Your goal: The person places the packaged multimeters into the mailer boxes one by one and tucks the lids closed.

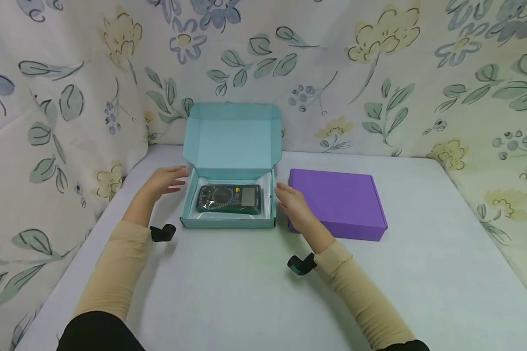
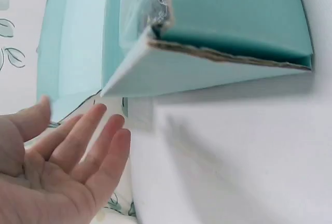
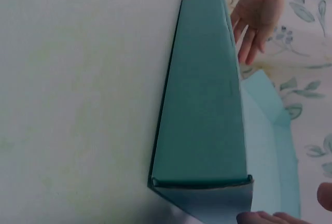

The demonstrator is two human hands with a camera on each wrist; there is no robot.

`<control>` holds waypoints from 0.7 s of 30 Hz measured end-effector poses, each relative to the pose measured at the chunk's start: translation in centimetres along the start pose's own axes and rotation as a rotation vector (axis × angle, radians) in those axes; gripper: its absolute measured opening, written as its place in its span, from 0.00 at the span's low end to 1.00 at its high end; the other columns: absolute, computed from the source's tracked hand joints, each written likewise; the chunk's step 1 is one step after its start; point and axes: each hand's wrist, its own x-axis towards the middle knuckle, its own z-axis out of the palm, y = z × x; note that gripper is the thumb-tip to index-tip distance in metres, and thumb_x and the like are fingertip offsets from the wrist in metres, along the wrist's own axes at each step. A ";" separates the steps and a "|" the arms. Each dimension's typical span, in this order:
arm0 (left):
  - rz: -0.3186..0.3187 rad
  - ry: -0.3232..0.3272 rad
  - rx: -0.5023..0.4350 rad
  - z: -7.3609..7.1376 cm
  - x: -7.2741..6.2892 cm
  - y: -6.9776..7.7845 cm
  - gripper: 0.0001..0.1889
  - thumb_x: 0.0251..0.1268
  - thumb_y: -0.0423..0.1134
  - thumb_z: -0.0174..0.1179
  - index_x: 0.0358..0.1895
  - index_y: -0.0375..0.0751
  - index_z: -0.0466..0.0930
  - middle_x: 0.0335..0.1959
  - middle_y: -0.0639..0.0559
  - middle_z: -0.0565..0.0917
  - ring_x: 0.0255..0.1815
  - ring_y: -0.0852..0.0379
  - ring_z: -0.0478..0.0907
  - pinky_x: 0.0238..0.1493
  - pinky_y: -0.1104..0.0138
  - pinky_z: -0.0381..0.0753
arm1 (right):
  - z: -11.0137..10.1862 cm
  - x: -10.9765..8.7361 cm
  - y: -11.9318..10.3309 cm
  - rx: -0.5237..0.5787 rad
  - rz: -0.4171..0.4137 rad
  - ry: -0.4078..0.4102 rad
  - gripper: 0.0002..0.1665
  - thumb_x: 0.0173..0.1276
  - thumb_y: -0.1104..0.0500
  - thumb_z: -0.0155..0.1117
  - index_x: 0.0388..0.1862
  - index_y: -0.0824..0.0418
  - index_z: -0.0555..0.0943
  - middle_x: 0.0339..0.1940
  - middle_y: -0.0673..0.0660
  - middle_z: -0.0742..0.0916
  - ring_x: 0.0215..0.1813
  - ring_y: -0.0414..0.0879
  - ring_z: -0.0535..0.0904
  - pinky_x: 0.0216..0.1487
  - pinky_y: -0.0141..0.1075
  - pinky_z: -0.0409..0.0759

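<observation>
A teal cardboard box (image 1: 228, 223) stands on the table with its lid (image 1: 233, 136) raised. Inside, on clear plastic wrapping, lies a dark digital multimeter (image 1: 223, 196) with its dial and grey screen facing up. My left hand (image 1: 163, 181) is held beside the box's left wall, palm toward it, its fingers (image 2: 106, 156) loosely extended and apart from the cardboard. On the opposite side my right hand (image 1: 295, 204) reaches up to the right wall with fingers extended. Whether its fingertips (image 3: 270, 218) touch the box I cannot tell.
A closed purple box (image 1: 338, 202) lies to the right of the teal one, partly behind my right hand. A white cloth covers the table (image 1: 228, 292). Behind and to the left hangs a flowered curtain (image 1: 316, 73), close to the raised lid.
</observation>
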 end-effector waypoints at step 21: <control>0.026 -0.096 -0.770 -0.8 1.6 2.6 0.35 0.77 0.56 0.14 0.76 0.38 0.23 0.78 0.45 0.27 0.78 0.53 0.29 0.75 0.68 0.34 | -0.9 6.2 -1.8 0.402 0.005 -0.112 0.41 0.80 0.42 0.26 0.78 0.63 0.29 0.80 0.59 0.36 0.79 0.50 0.29 0.77 0.43 0.32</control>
